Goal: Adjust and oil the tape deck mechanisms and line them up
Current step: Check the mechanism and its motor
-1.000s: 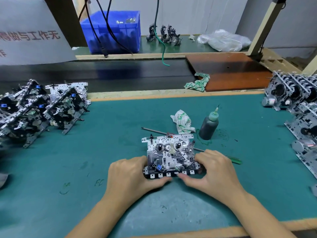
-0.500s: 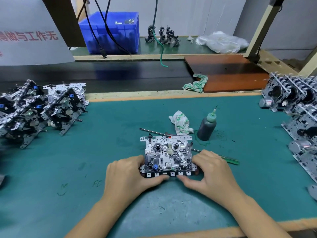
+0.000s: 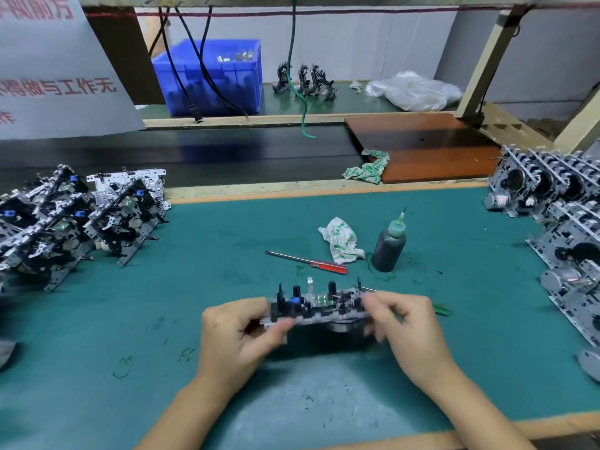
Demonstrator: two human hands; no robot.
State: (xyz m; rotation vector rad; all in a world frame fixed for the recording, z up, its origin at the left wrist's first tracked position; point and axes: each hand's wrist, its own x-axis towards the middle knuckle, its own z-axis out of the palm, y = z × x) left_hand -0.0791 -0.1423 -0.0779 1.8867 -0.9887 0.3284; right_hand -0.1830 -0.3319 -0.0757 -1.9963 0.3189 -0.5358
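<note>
A tape deck mechanism (image 3: pixel 316 306) is held off the green mat (image 3: pixel 194 319), tilted so I see it nearly edge-on with its posts pointing up. My left hand (image 3: pixel 235 336) grips its left end, thumb on the near edge. My right hand (image 3: pixel 406 326) grips its right end, fingers curled over the top; it is blurred. A dark oil bottle (image 3: pixel 389 245) with a green nozzle stands behind, right of centre. A red-handled screwdriver (image 3: pixel 308 262) lies just beyond the mechanism. A green-handled tool (image 3: pixel 440 309) pokes out past my right hand.
A stack of mechanisms (image 3: pixel 74 219) lies at the left of the mat, another row (image 3: pixel 558 216) stands along the right edge. A crumpled cloth (image 3: pixel 341 240) sits beside the bottle. Behind are a black conveyor belt (image 3: pixel 194 157), a brown board (image 3: pixel 431 147) and a blue bin (image 3: pixel 211 76).
The mechanism lay flat on the mat with both hands at its near edge; now both hands have lifted it and tipped it edge-on. The camera has moved closer.
</note>
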